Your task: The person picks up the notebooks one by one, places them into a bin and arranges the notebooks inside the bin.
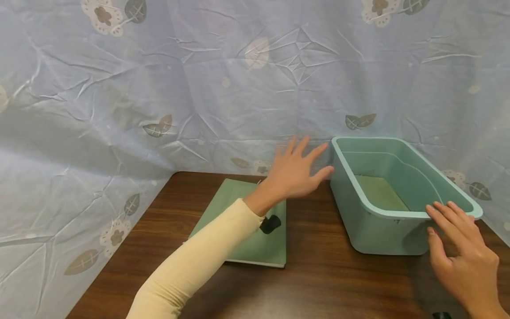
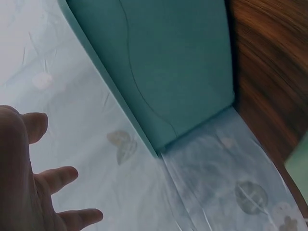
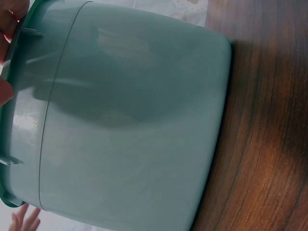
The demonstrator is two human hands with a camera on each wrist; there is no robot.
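Observation:
A green plastic bin [image 1: 360,192] stands on the right side of the table. At its near right corner, my right hand [image 1: 464,248] rests its fairly straight fingers on the rim, the thumb below them by the outer wall. The right wrist view shows those fingertips at the rim of the bin [image 3: 130,115]. My left hand [image 1: 299,173] hovers beside the bin's far left corner, fingers spread and holding nothing. In the left wrist view its fingers [image 2: 60,179] point toward the bin wall [image 2: 183,62], apart from it. A flat yellow-green piece [image 1: 380,192] lies on the bin's floor.
A green book [image 1: 259,246] with pale page edges lies left of the bin, partly hidden under my left forearm. The dark wooden table [image 1: 318,279] meets a patterned cloth [image 1: 223,88] hanging behind and along both sides.

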